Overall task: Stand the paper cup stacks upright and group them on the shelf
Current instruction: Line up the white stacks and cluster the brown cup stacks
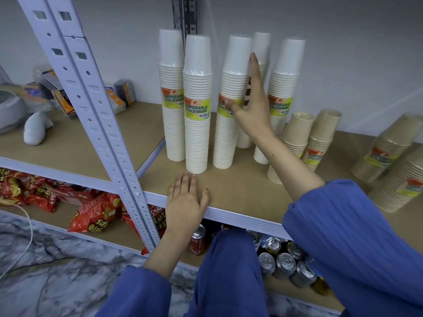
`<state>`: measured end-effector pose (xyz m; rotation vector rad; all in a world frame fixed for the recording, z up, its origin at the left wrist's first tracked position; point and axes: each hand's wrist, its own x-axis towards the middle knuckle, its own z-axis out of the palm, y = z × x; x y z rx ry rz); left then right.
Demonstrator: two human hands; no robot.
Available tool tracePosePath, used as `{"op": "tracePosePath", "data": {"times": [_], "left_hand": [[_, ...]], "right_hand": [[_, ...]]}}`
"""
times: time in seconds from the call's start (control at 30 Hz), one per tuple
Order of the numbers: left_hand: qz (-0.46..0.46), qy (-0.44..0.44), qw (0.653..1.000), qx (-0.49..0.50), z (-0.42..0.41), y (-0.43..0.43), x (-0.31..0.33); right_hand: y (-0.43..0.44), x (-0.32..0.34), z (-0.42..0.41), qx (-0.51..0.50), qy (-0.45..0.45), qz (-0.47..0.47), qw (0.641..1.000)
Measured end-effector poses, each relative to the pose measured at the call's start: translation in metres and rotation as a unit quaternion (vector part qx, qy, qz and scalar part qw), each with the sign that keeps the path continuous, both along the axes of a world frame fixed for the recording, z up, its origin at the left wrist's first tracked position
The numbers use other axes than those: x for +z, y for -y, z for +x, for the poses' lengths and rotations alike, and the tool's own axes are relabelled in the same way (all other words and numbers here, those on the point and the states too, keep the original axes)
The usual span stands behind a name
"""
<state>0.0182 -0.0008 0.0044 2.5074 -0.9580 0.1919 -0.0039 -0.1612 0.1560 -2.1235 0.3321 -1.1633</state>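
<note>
- The left hand [186,200] is laid flat on the front edge of the shelf [240,191], fingers straight and holding nothing.
- The right hand [249,108] is pressed with straight fingers against the third white cup stack [229,138], thumb across its label.
- Five white stacks are stood upright, close together, at the shelf's left.
- Brown cup stacks [320,138] are seen to their right.

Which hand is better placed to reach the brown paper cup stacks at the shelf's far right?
Right. The right hand is raised among the white cup stacks, on the side nearer the brown paper cup stacks; the left hand lies flat at the shelf edge, farther left.
</note>
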Motion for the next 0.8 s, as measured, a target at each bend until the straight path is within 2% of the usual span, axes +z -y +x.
{"op": "tracePosePath", "data": {"times": [0.5,0.7,0.8], "left_hand": [[0.013,-0.003,1.0,-0.003,0.002,0.0,-0.001],[0.017,0.001,1.0,-0.004,0.002,-0.001,-0.001],[0.02,-0.002,1.0,-0.003,0.001,-0.001,0.0]], "right_hand": [[0.013,0.006,0.008,0.06,-0.049,0.012,0.997],[0.014,0.006,0.016,0.011,-0.062,-0.011,0.998],[0.014,0.006,0.018,0.019,-0.055,-0.003,0.998]]}}
